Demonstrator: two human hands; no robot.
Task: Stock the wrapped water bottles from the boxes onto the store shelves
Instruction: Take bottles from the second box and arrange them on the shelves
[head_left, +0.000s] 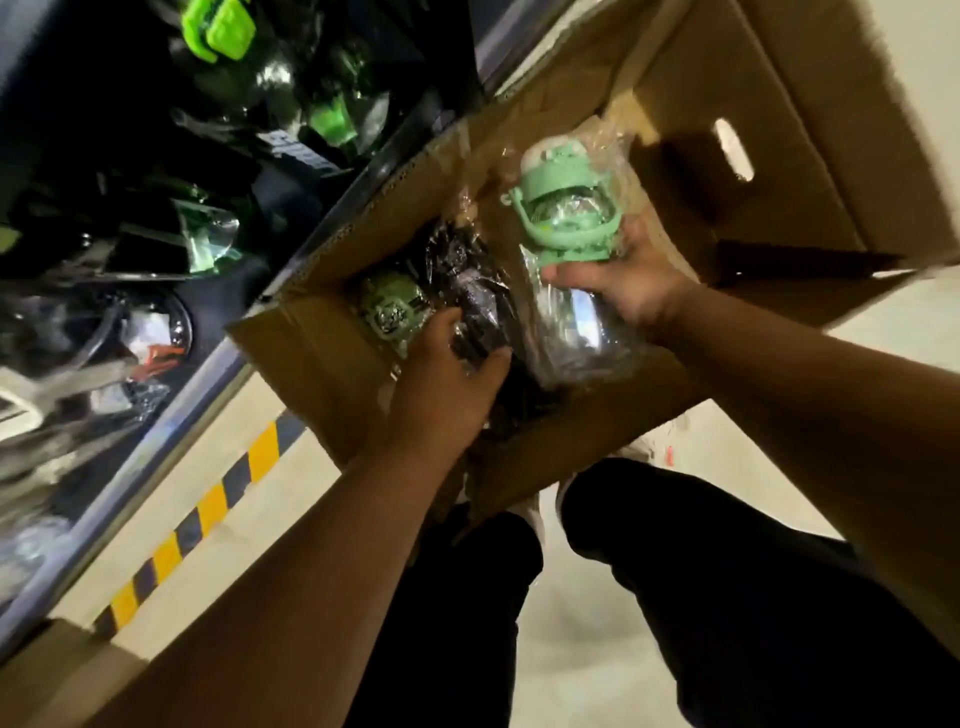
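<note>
Head view: your right hand gripped 1 green-capped bottle above the box. Your left hand clasped 1 dark bottle inside it. The shelf held wrapped bottles; at least 2 remained boxed.

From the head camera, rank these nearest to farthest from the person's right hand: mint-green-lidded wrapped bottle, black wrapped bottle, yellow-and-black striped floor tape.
1. Mint-green-lidded wrapped bottle: held in the right hand's grip.
2. Black wrapped bottle: in the cardboard box, just left, gripped by the left hand.
3. Yellow-and-black striped floor tape: far left, beside the shelf base.
</note>
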